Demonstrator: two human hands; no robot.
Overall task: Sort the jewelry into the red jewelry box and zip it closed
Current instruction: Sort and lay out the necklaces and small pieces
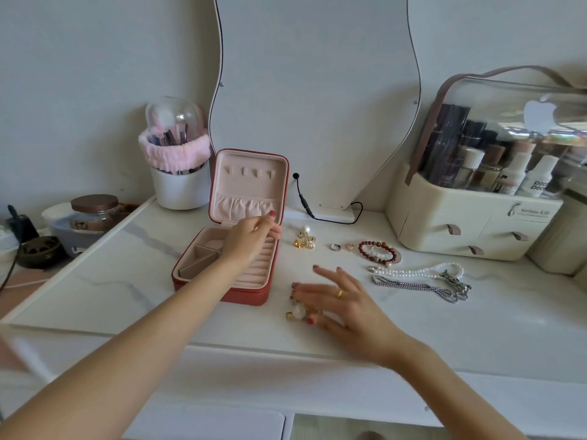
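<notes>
The red jewelry box [222,265] stands open, compartments bare; left hand [251,236] hovers over it, fingers loosely curled; right hand [336,300], fingers spread, reaches over earrings [298,311] beside it.

the red jewelry box [247,293] is stood open on the worktop, its pink-lined lid [251,182] upright. gold and pearl earrings [304,239] are laid just right of it, then two rings [341,247] and a dark red bead bracelet [378,251]. a pearl necklace [416,272] and a silver chain [422,289] are spread nearer. a pearl-and-gold cluster [298,311] is seen in front of the box.
</notes>
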